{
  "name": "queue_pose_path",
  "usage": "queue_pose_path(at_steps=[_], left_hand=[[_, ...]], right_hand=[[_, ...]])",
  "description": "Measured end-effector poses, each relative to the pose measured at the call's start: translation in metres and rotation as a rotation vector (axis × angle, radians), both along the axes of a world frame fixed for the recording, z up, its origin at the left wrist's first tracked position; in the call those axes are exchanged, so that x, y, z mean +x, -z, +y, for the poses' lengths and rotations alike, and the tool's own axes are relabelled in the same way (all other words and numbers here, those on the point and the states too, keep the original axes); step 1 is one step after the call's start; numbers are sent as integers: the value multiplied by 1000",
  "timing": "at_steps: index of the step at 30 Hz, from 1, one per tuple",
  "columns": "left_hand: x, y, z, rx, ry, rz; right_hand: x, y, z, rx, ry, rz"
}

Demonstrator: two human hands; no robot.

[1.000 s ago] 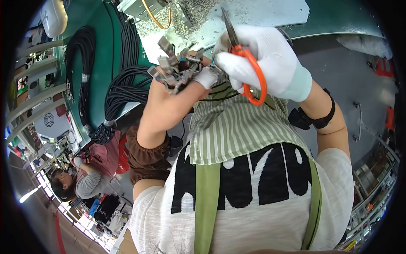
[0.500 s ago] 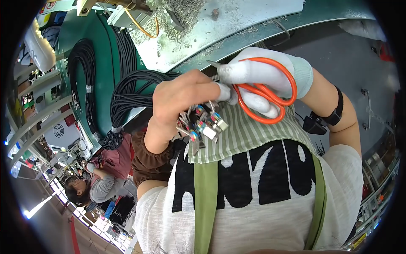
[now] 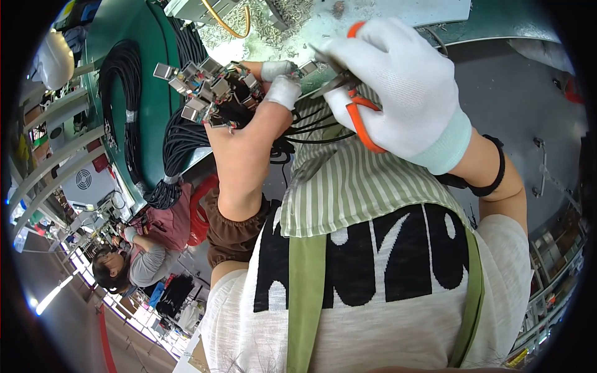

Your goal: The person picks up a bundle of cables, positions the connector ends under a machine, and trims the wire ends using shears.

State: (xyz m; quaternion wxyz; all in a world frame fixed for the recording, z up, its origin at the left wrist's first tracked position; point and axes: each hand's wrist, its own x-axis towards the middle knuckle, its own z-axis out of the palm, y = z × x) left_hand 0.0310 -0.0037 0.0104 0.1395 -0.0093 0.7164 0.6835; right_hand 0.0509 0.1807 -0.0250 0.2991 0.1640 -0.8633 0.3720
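My left hand [image 3: 242,146], with white covers on its thumb and a finger, is closed round a bunch of black cables whose metal-shelled connectors [image 3: 202,93] fan out to the left. A single connector [image 3: 308,68] sticks out at its fingertips. The white-gloved right hand [image 3: 407,93] grips a pair of orange-handled scissors [image 3: 360,121]. The scissor blades look parted, close to that single connector; whether they touch it, I cannot tell. Black cable lengths [image 3: 314,124] run from the left hand across my striped green apron [image 3: 348,186].
Coiled black cable bundles [image 3: 127,93] lie on the green table [image 3: 99,37] at the left. A pale board [image 3: 398,12] strewn with small clippings [image 3: 286,25] lies at the back. Another person [image 3: 140,264] sits at the lower left.
The connector bunch has swung from in front of my apron up and left with my left hand. My right hand has turned the scissors so the blades come close to one connector.
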Motion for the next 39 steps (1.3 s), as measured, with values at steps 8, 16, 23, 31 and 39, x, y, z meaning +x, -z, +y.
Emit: queue_pose_path(at_steps=[8,16,23,31,39], left_hand=[[4,9,16,-239,-15,194],[6,18,17,-398,245,730],[6,16,7,-125,18,169],[1,13,6,-129,19,35],[-29,26,-20,398,55,-305]], right_hand=[[16,12,6,87,-105,-279],[16,15,2,-359,-320,-396],[14,17,-5,-409,-298,-339],[14,11,-3,-51,-184,-424],[-3,27,7,-340,-352,-537]])
